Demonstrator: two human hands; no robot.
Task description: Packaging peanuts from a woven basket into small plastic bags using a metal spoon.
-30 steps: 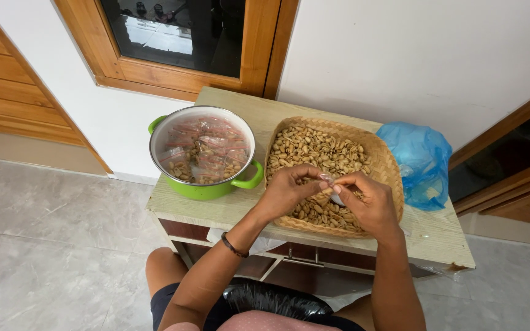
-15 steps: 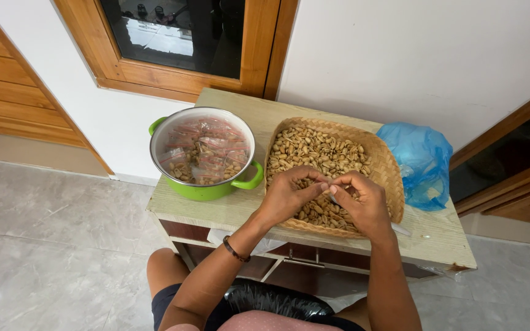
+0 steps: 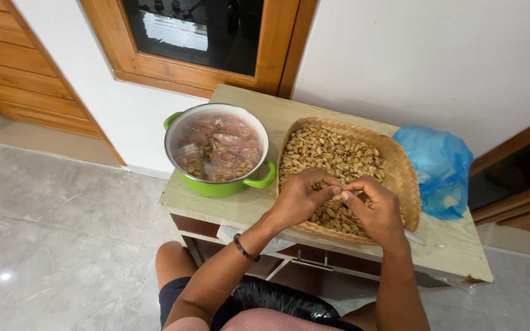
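My left hand (image 3: 299, 199) and my right hand (image 3: 375, 207) meet fingertip to fingertip over a woven basket (image 3: 407, 165) full of peanuts (image 3: 329, 153). Between the fingertips they pinch a small clear plastic bag (image 3: 338, 195), mostly hidden by the fingers. A black band circles my left wrist. Left of the basket stands a green pot (image 3: 216, 186) holding several small clear bags of peanuts with red strips.
A crumpled blue plastic bag (image 3: 437, 168) lies right of the basket. Everything rests on a small wooden table (image 3: 240, 211) with a drawer, set against a white wall under a wooden window frame. A black plastic bag (image 3: 277, 299) lies on my lap. The floor is grey tile.
Both hands have closed tighter around the small bag, which shows less than before. The view has shifted a little, so the table sits further right.
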